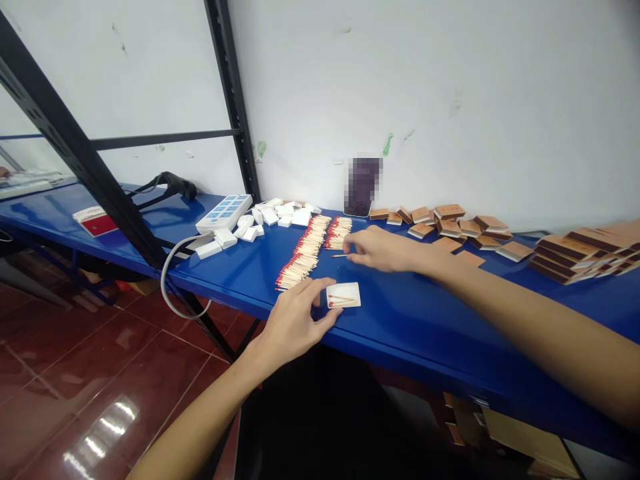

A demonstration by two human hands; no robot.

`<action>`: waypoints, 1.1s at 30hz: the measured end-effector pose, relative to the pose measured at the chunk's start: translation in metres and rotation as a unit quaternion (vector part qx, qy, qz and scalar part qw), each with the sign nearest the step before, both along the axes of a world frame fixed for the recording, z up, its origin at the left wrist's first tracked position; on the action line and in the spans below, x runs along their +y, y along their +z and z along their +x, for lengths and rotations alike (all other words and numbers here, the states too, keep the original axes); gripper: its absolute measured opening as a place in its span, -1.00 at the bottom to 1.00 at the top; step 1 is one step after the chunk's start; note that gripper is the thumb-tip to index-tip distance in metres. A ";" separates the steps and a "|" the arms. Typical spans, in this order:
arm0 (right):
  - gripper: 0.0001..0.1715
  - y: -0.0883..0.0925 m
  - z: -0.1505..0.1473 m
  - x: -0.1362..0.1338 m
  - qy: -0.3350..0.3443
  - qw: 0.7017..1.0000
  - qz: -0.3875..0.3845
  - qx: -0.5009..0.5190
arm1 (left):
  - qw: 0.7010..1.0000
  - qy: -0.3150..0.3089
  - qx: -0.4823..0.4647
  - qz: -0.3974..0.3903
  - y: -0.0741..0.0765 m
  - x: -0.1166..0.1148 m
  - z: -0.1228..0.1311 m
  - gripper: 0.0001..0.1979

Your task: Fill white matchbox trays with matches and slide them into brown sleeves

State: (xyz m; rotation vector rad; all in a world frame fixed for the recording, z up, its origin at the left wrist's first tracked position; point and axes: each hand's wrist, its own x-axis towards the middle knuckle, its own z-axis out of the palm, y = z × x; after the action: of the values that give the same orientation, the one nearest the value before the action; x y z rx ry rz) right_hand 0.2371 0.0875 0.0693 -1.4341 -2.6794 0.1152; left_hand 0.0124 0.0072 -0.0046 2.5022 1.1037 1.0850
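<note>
Near the front edge of the blue table, my left hand (295, 320) grips a small white matchbox tray (353, 291) at its left end. A few red-tipped matches (343, 301) lie inside the tray. Farther back, my right hand (375, 249) pinches a single match (339, 255), its red head pointing left. Beside that hand is a short pile of matches (339, 232). A longer row of matches (304, 253) runs from the back toward my left hand, with red heads mostly along the left side.
White trays (285, 215) lie scattered at back left by a white power strip (225, 213) with a grey cable. Brown matchbox sleeves (450, 227) spread along the back right, with stacked matchboxes (575, 250) at far right. A phone-like dark object (363, 187) leans on the wall. A black metal post (95, 147) rises at left.
</note>
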 end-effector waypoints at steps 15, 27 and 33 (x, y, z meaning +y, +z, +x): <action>-0.81 -0.046 -0.007 0.023 -0.047 0.995 0.087 0.005 | 1.000 -0.009 0.007 -0.001 0.002 -0.001 -0.001 -0.65; -0.82 -0.035 -0.002 0.021 -0.019 0.999 0.010 0.033 | 1.000 -0.010 0.014 0.002 0.002 -0.001 -0.001 -0.65; -0.74 -0.005 0.003 0.008 0.026 0.997 -0.072 0.027 | 1.000 0.010 0.005 0.006 0.002 -0.001 0.000 -0.68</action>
State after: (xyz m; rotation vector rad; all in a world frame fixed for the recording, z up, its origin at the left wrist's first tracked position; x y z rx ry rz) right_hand 0.2402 0.0951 0.0642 -1.3764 -2.7138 0.3541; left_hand 0.0128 0.0061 -0.0021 2.5133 1.1317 1.0874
